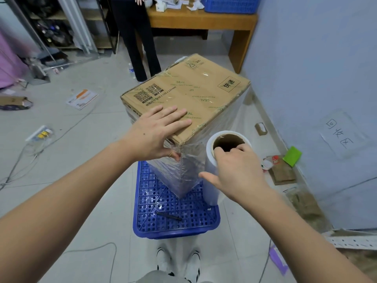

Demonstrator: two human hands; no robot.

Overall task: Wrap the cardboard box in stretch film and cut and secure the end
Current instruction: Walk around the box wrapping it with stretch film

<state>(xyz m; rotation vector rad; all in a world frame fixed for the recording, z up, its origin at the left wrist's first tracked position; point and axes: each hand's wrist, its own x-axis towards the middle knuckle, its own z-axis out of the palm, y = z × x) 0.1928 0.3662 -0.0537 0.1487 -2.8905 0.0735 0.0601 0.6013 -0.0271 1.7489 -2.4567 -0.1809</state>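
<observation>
A brown cardboard box (189,92) with QR codes and green SEAL tape stands on an upturned blue plastic crate (175,219). Clear stretch film (183,170) covers its sides. My left hand (157,131) lies flat on the box's top near corner, fingers straight, thumb down against the filmed corner. My right hand (236,170) holds the upright roll of stretch film (212,180) at its top, with fingers hooked into the cardboard core. The roll stands just right of the box's near corner, and film runs from it along the box's right side.
A black pen-like tool (169,216) lies on the crate. A person in dark trousers (138,37) stands behind the box beside a wooden table (204,21). The blue wall (316,78) is close on the right. Cables, a power strip (39,134) and scraps litter the floor.
</observation>
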